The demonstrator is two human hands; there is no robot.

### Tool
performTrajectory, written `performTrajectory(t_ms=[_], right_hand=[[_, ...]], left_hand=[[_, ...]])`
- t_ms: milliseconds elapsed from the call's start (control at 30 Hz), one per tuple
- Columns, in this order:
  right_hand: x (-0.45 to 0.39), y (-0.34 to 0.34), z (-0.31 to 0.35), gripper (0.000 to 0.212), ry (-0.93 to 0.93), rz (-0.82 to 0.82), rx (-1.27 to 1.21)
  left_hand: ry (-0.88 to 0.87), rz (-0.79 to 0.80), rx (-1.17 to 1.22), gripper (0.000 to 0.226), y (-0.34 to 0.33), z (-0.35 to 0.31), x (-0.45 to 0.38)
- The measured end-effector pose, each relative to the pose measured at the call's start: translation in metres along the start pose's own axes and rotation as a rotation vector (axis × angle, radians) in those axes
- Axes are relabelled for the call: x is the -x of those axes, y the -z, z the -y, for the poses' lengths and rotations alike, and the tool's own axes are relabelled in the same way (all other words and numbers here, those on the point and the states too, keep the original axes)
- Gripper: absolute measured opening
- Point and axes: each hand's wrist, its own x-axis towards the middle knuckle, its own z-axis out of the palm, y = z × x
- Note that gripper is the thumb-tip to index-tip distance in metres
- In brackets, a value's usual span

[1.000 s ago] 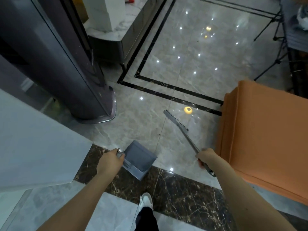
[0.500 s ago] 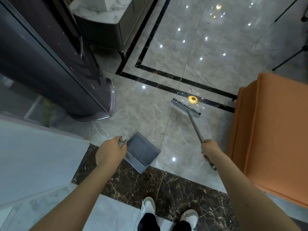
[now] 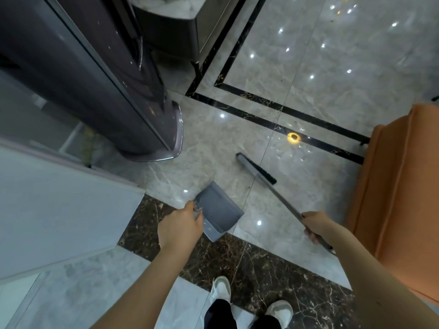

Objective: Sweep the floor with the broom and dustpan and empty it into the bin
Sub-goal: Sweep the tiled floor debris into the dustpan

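Note:
A grey dustpan [image 3: 219,211] hangs low over the marble floor [image 3: 297,74], its comb edge toward me, with my left hand [image 3: 179,227] closed on its handle end. My right hand [image 3: 317,225] grips the metal handle of a broom [image 3: 273,188]. The broom's dark-bristled head [image 3: 256,168] is down at the floor, ahead and to the right of the dustpan. No bin is in view.
A tall dark cylindrical appliance [image 3: 99,74] stands at the left with its base on the floor. A pale wall panel [image 3: 54,210] juts in at the near left. An orange sofa [image 3: 401,198] fills the right side. A marble-topped cabinet [image 3: 180,22] stands at the back. My white shoes [image 3: 221,288] are below.
The broom head has come toward me and leftward, nearer the dustpan, with its bristles turned down. The view has tilted further down, so both shoes show.

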Motion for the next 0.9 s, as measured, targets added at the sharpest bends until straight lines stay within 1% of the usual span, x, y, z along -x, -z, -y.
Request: performTrajectory(t_ms=[133, 233, 300, 367, 467, 533, 600, 667, 767, 833, 900], right_hand=[[0.022, -0.001, -0.01, 0.037, 0.034, 0.162, 0.052], [0.041, 0.015, -0.018, 0.043, 0.052, 0.274, 0.038], [0.056, 0.029, -0.02, 0.041, 0.08, 0.26, 0.008], [0.059, 0.034, -0.016, 0.039, 0.107, 0.185, 0.01], [0.047, 0.018, -0.008, 0.04, 0.139, 0.069, 0.096], [0.039, -0.002, -0.01, 0.036, 0.131, 0.046, 0.153], [0.038, -0.023, -0.016, 0.036, 0.108, 0.104, 0.181], [0.044, -0.038, -0.024, 0.037, 0.075, 0.198, 0.188], [0.052, -0.032, -0.034, 0.042, 0.061, 0.327, 0.137], [0.059, -0.013, -0.036, 0.043, 0.071, 0.344, 0.087], [0.067, 0.006, -0.031, 0.039, 0.084, 0.294, 0.018]], left_hand=[[-0.001, -0.022, 0.016, 0.03, 0.0, -0.003, -0.002], [-0.007, -0.002, 0.013, 0.03, 0.001, 0.0, 0.001], [-0.003, 0.016, 0.015, 0.03, 0.002, 0.002, 0.005], [-0.002, 0.024, 0.03, 0.03, 0.001, 0.004, 0.008], [-0.005, 0.015, 0.036, 0.029, 0.0, 0.006, 0.007], [-0.004, 0.009, 0.03, 0.029, -0.001, 0.008, 0.008], [-0.003, 0.001, 0.025, 0.029, -0.001, 0.009, 0.009], [-0.004, 0.0, 0.029, 0.029, -0.002, 0.01, 0.008], [-0.009, 0.011, 0.034, 0.028, -0.002, 0.007, 0.006], [-0.012, 0.008, 0.026, 0.029, -0.001, 0.006, 0.005], [-0.014, 0.004, 0.024, 0.029, 0.0, 0.006, 0.007]])
